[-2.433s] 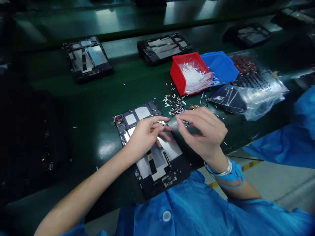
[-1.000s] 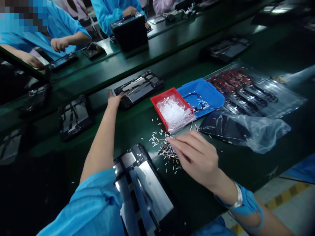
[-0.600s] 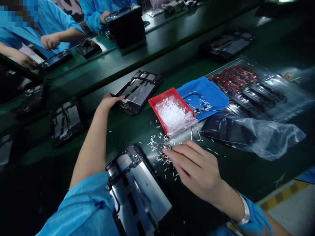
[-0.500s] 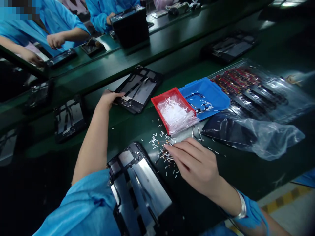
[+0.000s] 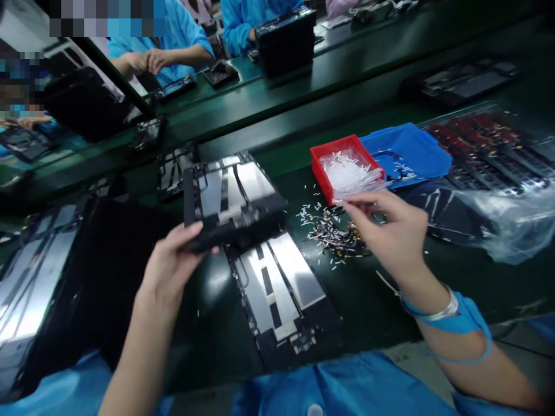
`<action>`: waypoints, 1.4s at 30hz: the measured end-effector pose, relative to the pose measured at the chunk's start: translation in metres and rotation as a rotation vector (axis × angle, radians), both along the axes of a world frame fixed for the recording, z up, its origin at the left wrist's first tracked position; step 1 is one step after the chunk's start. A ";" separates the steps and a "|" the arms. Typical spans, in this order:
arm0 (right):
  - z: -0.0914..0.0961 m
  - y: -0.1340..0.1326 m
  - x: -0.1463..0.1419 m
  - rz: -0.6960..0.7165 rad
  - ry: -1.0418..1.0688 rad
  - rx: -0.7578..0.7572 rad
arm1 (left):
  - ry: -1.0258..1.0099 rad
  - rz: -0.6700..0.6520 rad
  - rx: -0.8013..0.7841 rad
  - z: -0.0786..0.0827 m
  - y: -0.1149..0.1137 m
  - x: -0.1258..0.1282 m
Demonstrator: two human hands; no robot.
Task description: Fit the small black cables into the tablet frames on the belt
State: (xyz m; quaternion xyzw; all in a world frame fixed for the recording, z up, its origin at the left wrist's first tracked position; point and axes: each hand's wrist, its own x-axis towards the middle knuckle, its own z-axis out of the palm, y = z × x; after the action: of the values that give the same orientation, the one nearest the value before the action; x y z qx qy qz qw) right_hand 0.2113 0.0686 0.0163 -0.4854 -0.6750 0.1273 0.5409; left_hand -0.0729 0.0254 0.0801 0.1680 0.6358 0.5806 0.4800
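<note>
My left hand (image 5: 171, 263) grips an opened tablet (image 5: 229, 188) by its near left edge, thumb on top. It is raised and tilted, with silver battery panels showing. Just below and nearer me, a second opened tablet (image 5: 281, 289) lies on the bench, its far end partly hidden. My right hand (image 5: 390, 228) is pinched at the near corner of the red bin (image 5: 321, 176). Whatever sits between thumb and forefinger is too small to make out. Small white tubes (image 5: 347, 167) fill a plastic bag in that bin. A heap of short wires and tubes (image 5: 336, 234) lies under my right fingertips.
A blue bin (image 5: 429, 159) with some black wires adjoins the red one. Bagged parts (image 5: 485, 150) and a clear plastic bag (image 5: 511, 225) lie to the right. Large stacked tablets (image 5: 39, 277) stand at left. Co-workers in blue (image 5: 182, 37) sit across the bench.
My left hand has brought the tablet from the far side nearer and lifted it over the other one. My right hand has moved from the wire heap to the red bin's corner. The view has shifted left.
</note>
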 end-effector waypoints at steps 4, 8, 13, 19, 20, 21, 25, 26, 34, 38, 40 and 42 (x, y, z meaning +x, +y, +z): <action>0.003 -0.002 -0.005 0.082 0.358 -0.264 | -0.054 -0.072 -0.108 -0.044 -0.107 0.017; 0.010 -0.019 -0.032 0.337 0.418 -0.506 | -0.154 -0.195 -0.145 -0.074 -0.159 0.035; 0.023 -0.047 -0.087 0.678 0.190 -0.752 | 0.074 -0.658 -0.204 -0.080 -0.167 0.011; 0.018 -0.054 -0.137 0.772 -0.078 -0.890 | 1.084 -0.411 0.204 -0.093 -0.165 -0.017; 0.016 -0.054 -0.142 0.774 -0.081 -0.895 | 1.172 -0.378 0.322 -0.096 -0.164 -0.018; 0.013 -0.054 -0.145 0.773 -0.081 -0.892 | 1.248 -0.375 0.415 -0.100 -0.163 -0.018; 0.005 -0.056 -0.150 0.736 -0.096 -0.875 | 1.466 -0.488 0.540 -0.108 -0.159 -0.021; 0.005 -0.056 -0.150 0.728 -0.108 -0.874 | 1.497 -0.506 0.541 -0.109 -0.158 -0.022; 0.009 -0.053 -0.153 0.700 -0.228 -0.814 | 1.603 -0.552 0.504 -0.110 -0.156 -0.024; 0.013 -0.043 -0.154 0.693 -0.334 -0.757 | 1.627 -0.549 0.516 -0.108 -0.156 -0.023; 0.015 -0.036 -0.154 0.710 -0.391 -0.753 | 1.643 -0.556 0.521 -0.106 -0.155 -0.023; 0.015 -0.031 -0.155 0.735 -0.406 -0.762 | 1.658 -0.566 0.512 -0.102 -0.153 -0.023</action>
State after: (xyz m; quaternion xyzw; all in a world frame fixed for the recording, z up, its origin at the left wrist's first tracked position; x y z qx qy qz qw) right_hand 0.0558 0.0377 0.0311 -0.3943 -0.7965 0.4458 0.1069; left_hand -0.0956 -0.1276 -0.0223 0.7825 0.5639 0.2576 -0.0580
